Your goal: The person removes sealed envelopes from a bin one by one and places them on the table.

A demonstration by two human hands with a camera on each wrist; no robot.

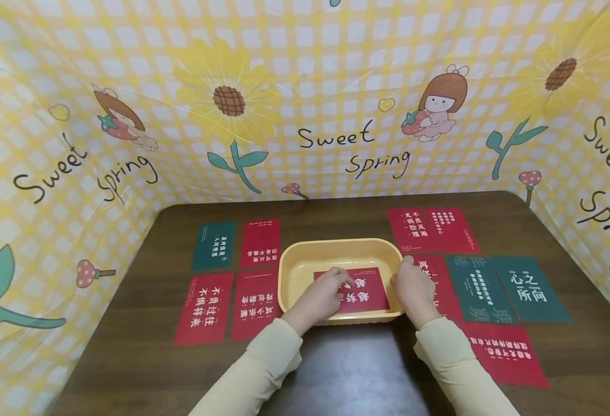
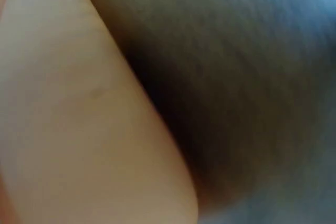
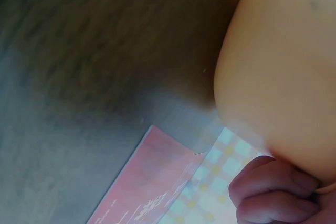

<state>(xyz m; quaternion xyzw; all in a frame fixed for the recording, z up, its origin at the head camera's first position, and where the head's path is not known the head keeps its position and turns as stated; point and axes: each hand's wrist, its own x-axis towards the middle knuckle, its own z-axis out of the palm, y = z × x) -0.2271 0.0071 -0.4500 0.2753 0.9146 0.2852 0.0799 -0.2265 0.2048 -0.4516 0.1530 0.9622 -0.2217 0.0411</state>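
Note:
A yellow rectangular tray point(image 1: 305, 249) stands on the table, with a red card point(image 1: 375, 297) printed in white characters inside it. Over the left part of this card my left hand point(image 1: 328, 294) reaches in with bent fingers; the thumb is hidden, so whether it pinches the card does not show. At the tray's right side my right hand point(image 1: 413, 288) grips the rim. Curled fingers point(image 3: 275, 190) of that hand appear in the right wrist view. In the left wrist view only my wrist and a blurred dark surface show.
Left of the tray lie red cards point(image 1: 203, 309) and a green card point(image 1: 213, 245). To its right are more red cards point(image 1: 513, 355) and green cards point(image 1: 532, 288). A yellow checked cloth point(image 1: 305, 104) stands behind the brown table point(image 1: 128, 323) and along its sides.

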